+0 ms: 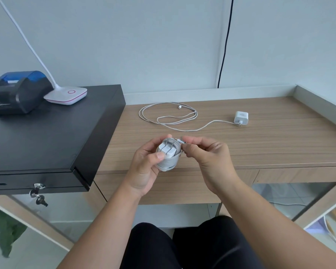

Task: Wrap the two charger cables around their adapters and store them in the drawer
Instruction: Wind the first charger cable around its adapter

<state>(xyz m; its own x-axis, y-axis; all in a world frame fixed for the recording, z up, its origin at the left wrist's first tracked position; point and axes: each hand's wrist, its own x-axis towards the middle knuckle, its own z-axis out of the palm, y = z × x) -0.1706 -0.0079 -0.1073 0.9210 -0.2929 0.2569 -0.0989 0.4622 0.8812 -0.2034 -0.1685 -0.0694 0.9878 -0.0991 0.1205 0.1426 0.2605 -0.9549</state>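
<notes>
Adapter, wound, stands upright in my left hand's grip at frame centre; my right hand pinches the cable end just right of it.

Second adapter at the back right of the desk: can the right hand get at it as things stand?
Probably yes, once freed. The second adapter lies on open desk with nothing around it, but the right hand now pinches the cable end of the wrapped charger that the left hand holds.
</notes>
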